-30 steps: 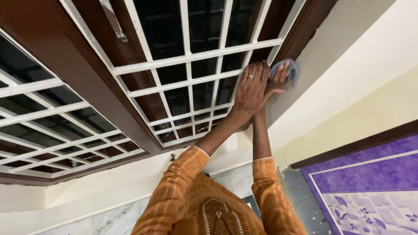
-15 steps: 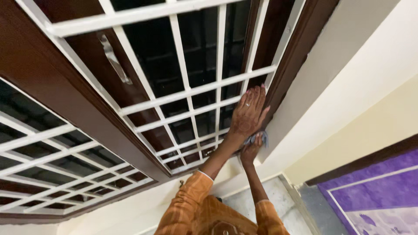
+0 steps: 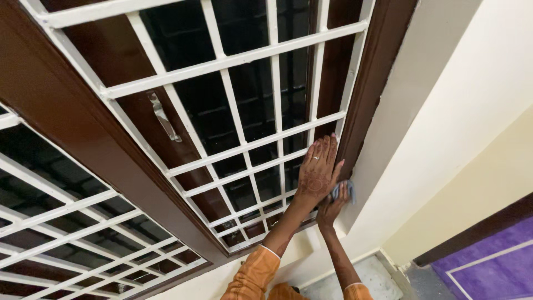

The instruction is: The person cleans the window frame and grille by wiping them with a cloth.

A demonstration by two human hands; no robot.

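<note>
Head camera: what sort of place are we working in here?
Probably a room in a home: a brown-framed window with a white metal grille, cream walls, stone flooring. The right hand presses a blue cloth against the frame.

No packages, labels, signs or screens here.
Around my white window grille (image 3: 244,144), I see nothing wrapped, printed, posted or lit: no box, sticker, notice or display beside it.

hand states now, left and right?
Left hand: open, flat against the white window grille, holding nothing.
Right hand: closed on a blue-grey cloth, pressed at the brown window frame.
</note>
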